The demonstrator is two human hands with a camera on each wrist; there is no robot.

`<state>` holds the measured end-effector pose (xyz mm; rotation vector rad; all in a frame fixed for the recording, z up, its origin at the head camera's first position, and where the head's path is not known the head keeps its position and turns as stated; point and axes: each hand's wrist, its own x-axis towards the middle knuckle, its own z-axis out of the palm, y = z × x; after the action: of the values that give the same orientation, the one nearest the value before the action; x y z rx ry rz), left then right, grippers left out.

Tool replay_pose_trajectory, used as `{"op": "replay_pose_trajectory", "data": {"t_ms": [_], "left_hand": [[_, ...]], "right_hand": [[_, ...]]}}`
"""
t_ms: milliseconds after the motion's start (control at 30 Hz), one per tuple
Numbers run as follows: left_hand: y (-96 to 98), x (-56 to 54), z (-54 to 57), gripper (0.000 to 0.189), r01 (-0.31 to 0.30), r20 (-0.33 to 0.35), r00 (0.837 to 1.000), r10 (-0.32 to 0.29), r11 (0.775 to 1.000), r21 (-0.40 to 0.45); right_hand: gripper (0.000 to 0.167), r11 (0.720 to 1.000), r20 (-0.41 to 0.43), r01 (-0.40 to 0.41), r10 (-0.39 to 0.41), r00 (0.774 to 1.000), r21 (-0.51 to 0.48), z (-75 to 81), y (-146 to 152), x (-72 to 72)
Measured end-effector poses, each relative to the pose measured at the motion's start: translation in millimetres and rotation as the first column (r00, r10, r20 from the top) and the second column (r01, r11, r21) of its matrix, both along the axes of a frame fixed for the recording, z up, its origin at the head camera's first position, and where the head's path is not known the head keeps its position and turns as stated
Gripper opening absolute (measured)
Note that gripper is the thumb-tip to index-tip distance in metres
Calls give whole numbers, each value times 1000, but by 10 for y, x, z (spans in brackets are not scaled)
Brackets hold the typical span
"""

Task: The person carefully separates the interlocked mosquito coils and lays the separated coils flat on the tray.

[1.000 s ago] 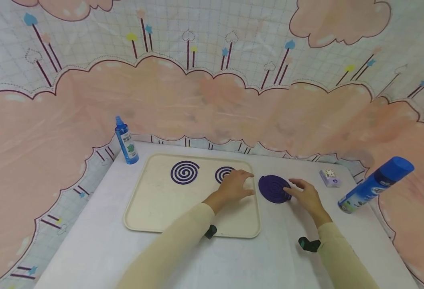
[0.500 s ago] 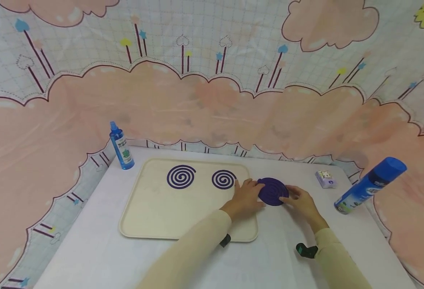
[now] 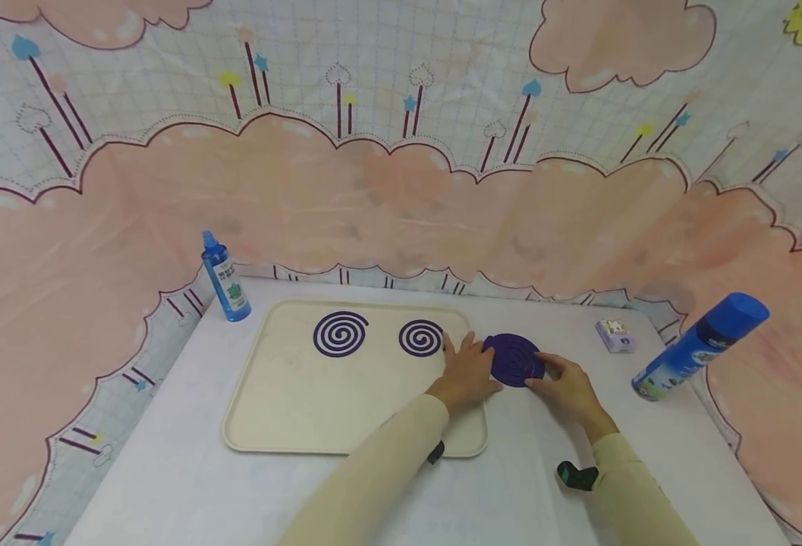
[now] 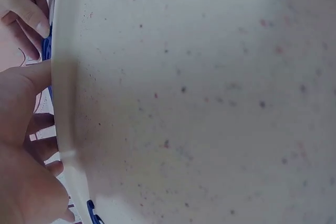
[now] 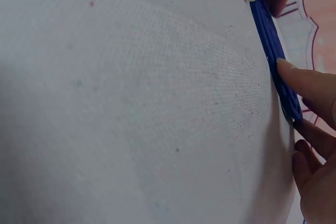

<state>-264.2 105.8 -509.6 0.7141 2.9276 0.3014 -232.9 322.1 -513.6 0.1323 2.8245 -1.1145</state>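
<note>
A dark blue stack of mosquito coils lies flat on the table, just right of the cream tray. My left hand reaches over the tray's right edge, fingers spread, with fingertips and thumb at the stack's left rim. From the opposite side, my right hand holds the right rim between thumb and fingers. The right wrist view shows the stack edge-on, the right thumb against it. Two single coils rest on the tray, a larger one at left and a smaller one at right.
A blue spray bottle stands beyond the tray's left back corner. At right stand a small purple-and-white box and a tall blue aerosol can. A patterned cloth backdrop rises behind the white table.
My left hand has moved right from over the smaller coil to the stack's left rim, uncovering that coil. My right hand stays at the right rim, its fingers closer in. The view shifts slightly.
</note>
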Motion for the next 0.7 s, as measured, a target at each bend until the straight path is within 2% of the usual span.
{"op": "replay_pose_trajectory", "data": {"t_ms": [233, 433, 700], "left_hand": [[-17, -6, 53, 58, -36, -4, 999, 36, 999, 2], [-28, -18, 66, 53, -62, 12, 998, 61, 996, 69], [-66, -31, 82, 52, -59, 52, 997, 53, 991, 119]], "right_hand": [[63, 1000, 0, -2, 2, 1000, 1, 21, -14, -2], [58, 1000, -27, -6, 5, 1000, -24, 38, -25, 22], [55, 995, -20, 50, -52, 998, -88, 42, 2, 29]]}}
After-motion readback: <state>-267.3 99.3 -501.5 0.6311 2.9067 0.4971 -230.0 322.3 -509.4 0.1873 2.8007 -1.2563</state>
